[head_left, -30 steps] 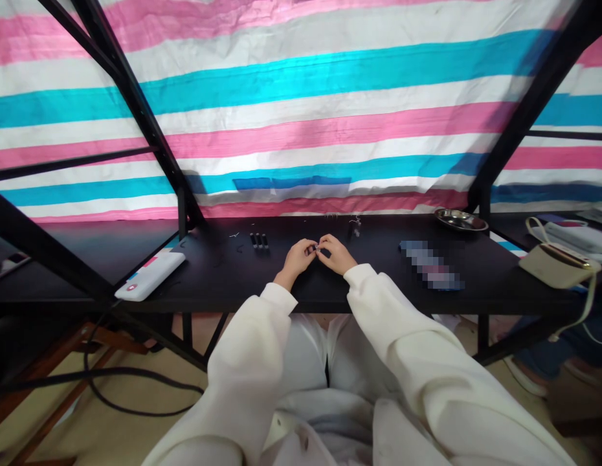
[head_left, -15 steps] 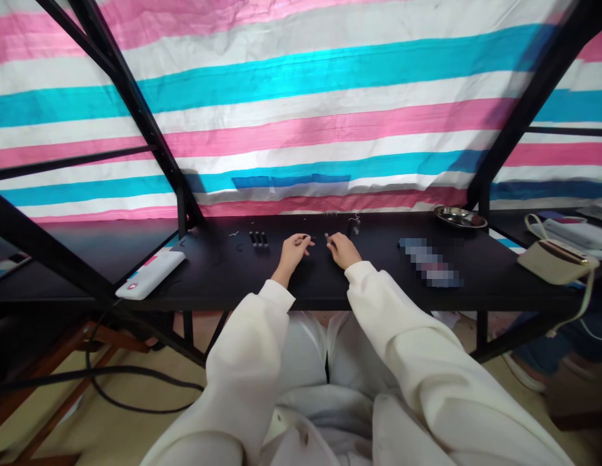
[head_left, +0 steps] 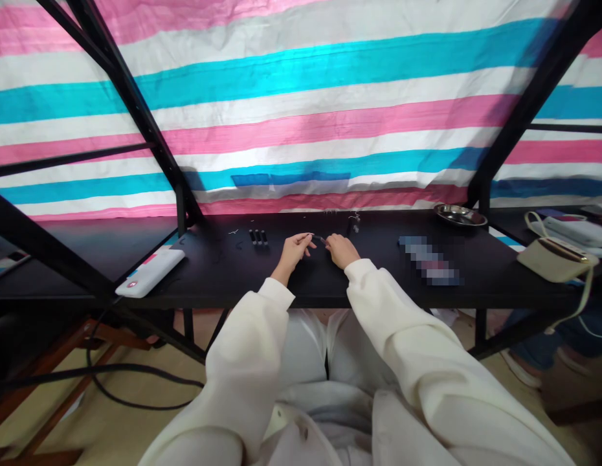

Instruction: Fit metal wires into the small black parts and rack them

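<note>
Over the black table, my left hand [head_left: 297, 251] pinches a thin, dark piece between thumb and fingertips, its other fingers loosely curled. My right hand [head_left: 342, 250] is closed on a small dark cylinder [head_left: 322, 240], mostly hidden by the fingers. The two held pieces meet or nearly meet in the gap between my hands; whether they are joined is too small to tell. Left of my left hand, three small dark cylinders with pale ends [head_left: 258, 237] stand in a row. Beyond my right hand lies a little group of small dark and pale pieces [head_left: 355, 225].
A shiny metal dish [head_left: 460, 215] sits at the back right, with a pixelated packet [head_left: 430, 261] nearer. A white box-like device [head_left: 150, 274] is on the left. At the right edge rests a cream bag [head_left: 556, 261]. Black frame posts slope on both sides before a striped sheet.
My right hand has turned its small cylinder toward the left, and its end is now at the piece in my left hand. The left hand has hardly moved.
</note>
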Tool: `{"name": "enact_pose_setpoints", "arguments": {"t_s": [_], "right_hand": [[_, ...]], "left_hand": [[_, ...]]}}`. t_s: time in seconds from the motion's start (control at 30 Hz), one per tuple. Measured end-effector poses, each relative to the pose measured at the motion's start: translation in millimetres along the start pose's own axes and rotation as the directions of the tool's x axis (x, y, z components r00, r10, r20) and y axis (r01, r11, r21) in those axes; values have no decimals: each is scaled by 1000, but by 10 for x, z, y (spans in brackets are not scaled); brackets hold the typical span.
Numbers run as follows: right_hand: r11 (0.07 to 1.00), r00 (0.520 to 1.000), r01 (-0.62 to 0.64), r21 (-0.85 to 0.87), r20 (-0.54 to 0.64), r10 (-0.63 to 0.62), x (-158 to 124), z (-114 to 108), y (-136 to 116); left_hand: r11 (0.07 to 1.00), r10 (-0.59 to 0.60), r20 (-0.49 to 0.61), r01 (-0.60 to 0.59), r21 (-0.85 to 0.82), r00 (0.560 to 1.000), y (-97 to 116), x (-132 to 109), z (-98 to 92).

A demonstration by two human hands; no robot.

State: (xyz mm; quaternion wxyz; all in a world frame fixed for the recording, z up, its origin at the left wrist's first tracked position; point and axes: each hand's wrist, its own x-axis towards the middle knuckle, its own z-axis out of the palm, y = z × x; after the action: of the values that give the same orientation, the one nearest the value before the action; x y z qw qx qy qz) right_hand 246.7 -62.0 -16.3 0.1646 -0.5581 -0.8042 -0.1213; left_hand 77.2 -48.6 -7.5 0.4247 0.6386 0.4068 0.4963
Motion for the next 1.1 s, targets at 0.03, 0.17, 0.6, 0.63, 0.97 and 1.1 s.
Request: {"name": "enact_pose_setpoints", "arguments": {"t_s": [0.03,0.17,0.6,0.63,0.97,1.1], "right_hand": [[1000,1000,-5,-17,5,5,-3,-3,-5],[995,999,-36,-91,21,38,-20,-46,-37],[990,997,-55,-133,48,62,-23,-97,-79],[991,997,-50,-127,45,56,-22,-95,-77],[992,991,79,95,-116,-67,-14,-53,-33],[980,986,63,188,-164,-32,-23,-49,-28]], "left_hand": [[1000,18,-7,-18,25,1000,1,-8,3],[983,107,-18,-103,154,994,-12,-45,16],[947,180,38,-183,264,983,-38,-77,19],[947,170,46,-176,268,984,-37,-78,24],[959,102,69,-116,259,992,6,-101,45],[967,106,-22,-98,235,994,7,-79,46]]}}
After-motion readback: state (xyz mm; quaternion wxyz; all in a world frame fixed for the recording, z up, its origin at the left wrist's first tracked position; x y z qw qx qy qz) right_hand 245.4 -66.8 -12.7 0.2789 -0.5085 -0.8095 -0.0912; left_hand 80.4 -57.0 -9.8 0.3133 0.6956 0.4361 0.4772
